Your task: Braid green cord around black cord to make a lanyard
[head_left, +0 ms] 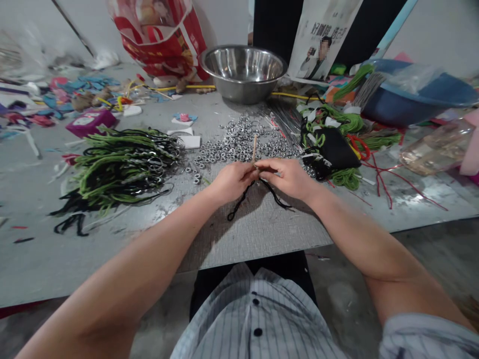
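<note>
My left hand [235, 180] and my right hand [286, 175] meet fingertip to fingertip over the front of the table. Both are closed in a pinch. A black cord [241, 200] comes out below the fingers, one end hanging to the left and the other to the right. From between the fingertips a thin, light wooden stick [255, 147] points up and away; which hand grips it is hard to tell. Just beyond the hands lies a spread of small silver metal rings [234, 144].
At left lies a heap of green and black cords [116, 167] with metal rings, near a purple box [92, 121]. A steel bowl [245, 97] stands behind. To the right are green cord bundles [346, 178], red cords [407, 182], a blue basin [407, 102] and a clear plastic container [436, 147].
</note>
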Demonstrator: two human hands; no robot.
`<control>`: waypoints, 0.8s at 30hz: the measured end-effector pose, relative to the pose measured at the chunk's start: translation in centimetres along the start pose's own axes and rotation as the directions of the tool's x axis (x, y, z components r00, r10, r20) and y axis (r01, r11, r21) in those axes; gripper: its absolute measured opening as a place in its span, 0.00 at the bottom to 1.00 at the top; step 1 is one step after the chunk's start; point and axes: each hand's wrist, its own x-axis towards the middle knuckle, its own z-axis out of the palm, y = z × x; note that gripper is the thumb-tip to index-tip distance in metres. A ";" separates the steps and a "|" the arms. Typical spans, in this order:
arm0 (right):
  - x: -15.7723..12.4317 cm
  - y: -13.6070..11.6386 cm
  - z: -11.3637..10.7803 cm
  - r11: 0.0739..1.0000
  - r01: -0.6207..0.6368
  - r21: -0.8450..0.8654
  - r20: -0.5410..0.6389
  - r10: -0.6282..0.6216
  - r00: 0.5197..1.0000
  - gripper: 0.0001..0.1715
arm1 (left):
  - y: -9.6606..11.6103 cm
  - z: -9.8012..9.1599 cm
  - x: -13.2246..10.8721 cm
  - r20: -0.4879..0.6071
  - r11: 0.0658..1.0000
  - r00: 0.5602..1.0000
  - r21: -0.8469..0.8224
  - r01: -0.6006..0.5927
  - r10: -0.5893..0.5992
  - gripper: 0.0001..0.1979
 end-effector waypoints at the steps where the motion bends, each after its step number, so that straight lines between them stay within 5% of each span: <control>1: 0.1 0.0 0.0 1.000 -0.019 -0.017 -0.015 0.019 1.000 0.14 | 0.0 -0.1 0.0 0.000 1.000 1.000 -0.026 0.008 -0.008 0.15; 14: 0.2 0.1 0.1 0.994 -0.071 -0.086 -0.027 0.069 0.997 0.10 | 0.7 0.1 -0.1 -0.154 1.000 0.988 -0.031 0.005 -0.009 0.14; 24: 0.2 0.3 -0.3 0.995 -0.072 -0.073 0.039 0.075 0.996 0.08 | 0.2 0.3 -0.1 -0.141 1.000 0.990 -0.007 -0.020 0.019 0.06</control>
